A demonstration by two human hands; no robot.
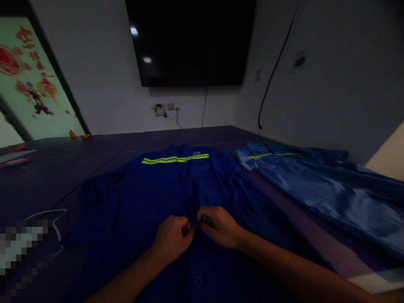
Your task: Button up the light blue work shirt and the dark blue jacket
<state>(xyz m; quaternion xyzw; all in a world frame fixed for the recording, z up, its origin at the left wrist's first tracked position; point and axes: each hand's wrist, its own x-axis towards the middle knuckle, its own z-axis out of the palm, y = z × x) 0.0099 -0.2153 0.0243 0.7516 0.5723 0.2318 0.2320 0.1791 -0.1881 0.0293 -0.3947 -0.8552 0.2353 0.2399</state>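
Pinched shut on front opening of dark blue cloth work jacket with yellow-green stripe (pixel 139 202), flat by table (pixel 47 176) front edge: left hand (pixel 172 239), right hand (pixel 218 227). Risk: fabric slipping free, edges bunching in dim light.

Dark blue jacket (pixel 151 198) with neon-yellow stripes; lighter blue garment (pixel 322 185) beside.

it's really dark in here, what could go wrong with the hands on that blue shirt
The light is dim, and the left hand and right hand pinch the shirt at its dark front edges, so they may line up wrongly. The cable lies near one sleeve; a tug might drag it.
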